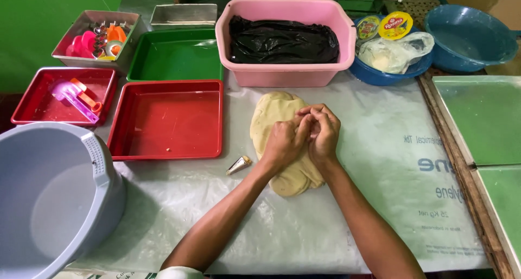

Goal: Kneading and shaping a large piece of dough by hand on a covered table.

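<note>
Dough: a pale yellow flattened slab of dough (279, 128) lies on the clear plastic sheet (374, 203), at the centre of the view.
Left hand (283, 143): curled into a loose fist, knuckles pressed onto the dough, holding nothing.
Right hand (324, 131): fingers bent in, also on the dough, touching the left hand at 3 o'clock of it.
Cone: a small silver metal cone (239, 165) lies at 8 o'clock of the dough, just beside it.
Trays: an empty red square plastic tray (168, 120) sits at 9 o'clock; a pink plastic tub (285, 40) with a black bag at 12 o'clock.
</note>
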